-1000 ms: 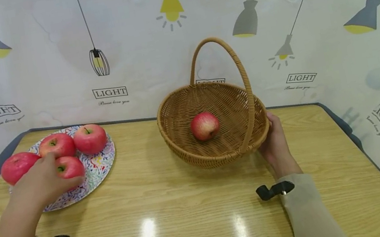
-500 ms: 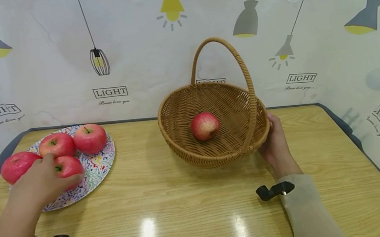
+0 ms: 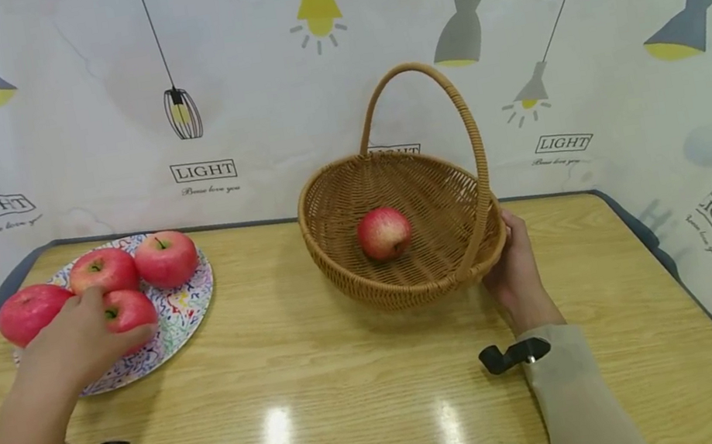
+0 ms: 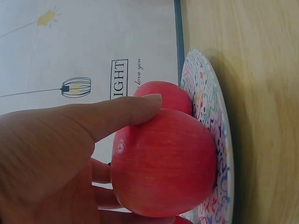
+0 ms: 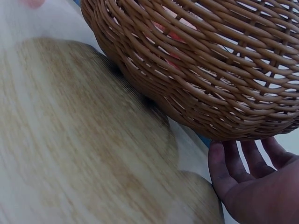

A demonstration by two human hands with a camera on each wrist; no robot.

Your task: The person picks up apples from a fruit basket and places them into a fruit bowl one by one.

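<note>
My left hand (image 3: 72, 344) grips the nearest red apple (image 3: 136, 309) on a colourfully patterned plate (image 3: 190, 309). In the left wrist view, the thumb lies over that apple and fingers show behind it. Three other apples sit behind and beside it on the plate. A brown wicker basket (image 3: 336, 213) with a tall arched handle stands tilted at the back, with one red apple (image 3: 384, 233) inside. My right hand (image 3: 516, 274) is at the basket's right side. Its fingers (image 5: 252, 161) touch the outside of the woven wall in the right wrist view.
The wooden table (image 3: 332, 414) has a dark edge along its back and sides. A white curtain (image 3: 264, 96) printed with lamps hangs close behind the basket and plate. Black wrist mounts (image 3: 516, 355) stick out from both sleeves.
The basket has tipped slightly, with its handle shifting right and its left rim moving a little right. My left hand stays around the apple on the plate.
</note>
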